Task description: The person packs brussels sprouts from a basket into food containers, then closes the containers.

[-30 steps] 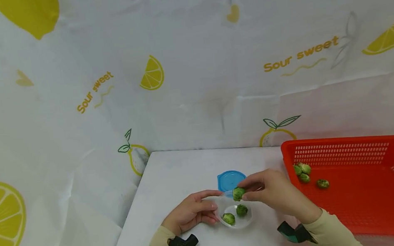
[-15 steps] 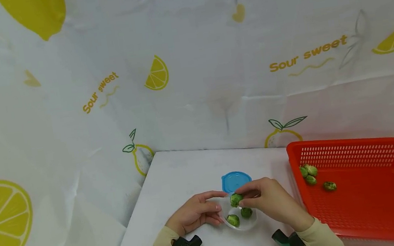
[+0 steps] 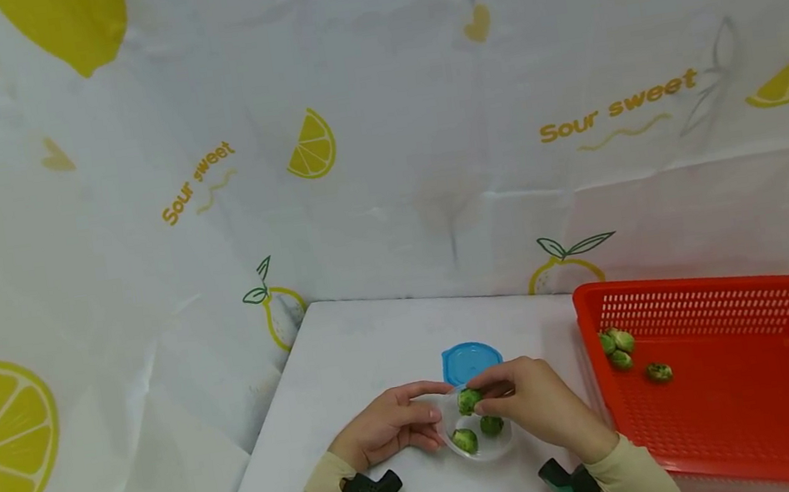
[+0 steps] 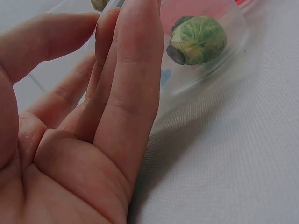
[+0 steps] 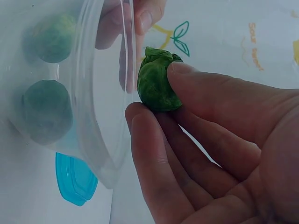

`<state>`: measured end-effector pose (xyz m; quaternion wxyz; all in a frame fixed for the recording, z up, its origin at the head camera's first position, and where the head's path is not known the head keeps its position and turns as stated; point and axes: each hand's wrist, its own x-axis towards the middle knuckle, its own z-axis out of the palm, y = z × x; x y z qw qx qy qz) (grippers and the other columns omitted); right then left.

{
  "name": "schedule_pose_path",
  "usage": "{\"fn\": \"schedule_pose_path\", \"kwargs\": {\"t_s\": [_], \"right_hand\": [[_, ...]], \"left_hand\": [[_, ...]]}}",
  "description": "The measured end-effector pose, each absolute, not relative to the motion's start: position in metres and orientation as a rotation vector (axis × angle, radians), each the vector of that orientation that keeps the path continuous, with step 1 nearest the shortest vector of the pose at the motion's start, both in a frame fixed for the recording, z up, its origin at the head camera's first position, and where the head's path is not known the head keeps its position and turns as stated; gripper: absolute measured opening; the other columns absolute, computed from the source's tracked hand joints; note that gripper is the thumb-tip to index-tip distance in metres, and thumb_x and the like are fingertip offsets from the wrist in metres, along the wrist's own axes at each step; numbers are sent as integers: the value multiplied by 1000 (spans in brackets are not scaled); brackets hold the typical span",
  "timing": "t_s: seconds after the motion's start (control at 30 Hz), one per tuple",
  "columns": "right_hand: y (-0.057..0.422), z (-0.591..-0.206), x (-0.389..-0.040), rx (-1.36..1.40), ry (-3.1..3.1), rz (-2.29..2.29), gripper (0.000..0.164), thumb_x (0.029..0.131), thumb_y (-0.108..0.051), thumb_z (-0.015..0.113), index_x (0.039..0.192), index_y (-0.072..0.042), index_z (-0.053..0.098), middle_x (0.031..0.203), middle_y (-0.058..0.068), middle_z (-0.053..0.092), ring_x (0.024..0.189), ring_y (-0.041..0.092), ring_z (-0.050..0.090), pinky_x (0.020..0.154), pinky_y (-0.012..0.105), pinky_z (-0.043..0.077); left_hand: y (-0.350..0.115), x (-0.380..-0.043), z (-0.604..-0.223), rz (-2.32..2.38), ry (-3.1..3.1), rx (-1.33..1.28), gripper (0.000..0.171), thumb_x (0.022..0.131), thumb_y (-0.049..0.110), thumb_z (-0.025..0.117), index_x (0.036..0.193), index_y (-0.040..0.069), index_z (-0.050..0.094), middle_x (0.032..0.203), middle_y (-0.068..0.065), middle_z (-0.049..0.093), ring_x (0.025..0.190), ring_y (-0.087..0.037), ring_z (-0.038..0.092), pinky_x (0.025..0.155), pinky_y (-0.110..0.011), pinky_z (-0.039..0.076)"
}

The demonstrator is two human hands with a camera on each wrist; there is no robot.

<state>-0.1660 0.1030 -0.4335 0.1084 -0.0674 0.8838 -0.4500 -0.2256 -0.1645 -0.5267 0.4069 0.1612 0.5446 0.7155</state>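
My left hand (image 3: 390, 427) holds the left side of a clear plastic container (image 3: 483, 456), fingers along its rim. Two Brussels sprouts lie in it, a paler one (image 3: 465, 440) and a darker one (image 3: 491, 425). Between thumb and fingertips, my right hand (image 3: 542, 406) pinches another Brussels sprout (image 3: 468, 401) over the container's opening. The right wrist view has this held sprout (image 5: 160, 81) just outside the rim, while the other two show through the cloudy wall. A sprout (image 4: 198, 41) in the container appears past my fingers in the left wrist view.
A blue lid (image 3: 470, 361) lies on the white table (image 3: 370, 338) behind the container. To the right stands a red plastic basket (image 3: 749, 398), with several Brussels sprouts (image 3: 618, 342) near its left wall. A lemon-printed sheet (image 3: 376, 114) hangs behind and at the left.
My right hand has come left and down with the Brussels sprout, from above the container's back edge to over its opening. The left hand stays at the container's rim.
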Motion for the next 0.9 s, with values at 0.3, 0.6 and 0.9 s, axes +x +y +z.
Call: {"fn": "schedule_pose_path", "kwargs": {"t_s": [0.3,0.6,0.9], "right_hand": [[103,-435,-167,-237,2628,-1314,27,90,-15,88,116,-12,83,104,-1,81,92,13,74,82,40,69],[102,-438,-167,-234,2633,-1300,25,90,-13,88,115,-13,84,104,-1,81,92,13,75,81,39,69],[97,-441,-166,-237,2644,-1300,25,90,-8,87,115,-8,83,106,2,81,91,14,74,81,37,69]], "left_hand": [[-162,-227,-527,1814,1363,412,54,106,10,65,158,10,53,91,-1,79,82,-14,80,80,-29,68],[-162,-226,-526,1816,1364,404,56,104,11,68,158,10,53,90,-2,79,81,-15,80,80,-29,68],[-163,-224,-525,1813,1370,394,55,105,10,67,158,10,53,91,-3,79,80,-13,79,80,-28,68]]}}
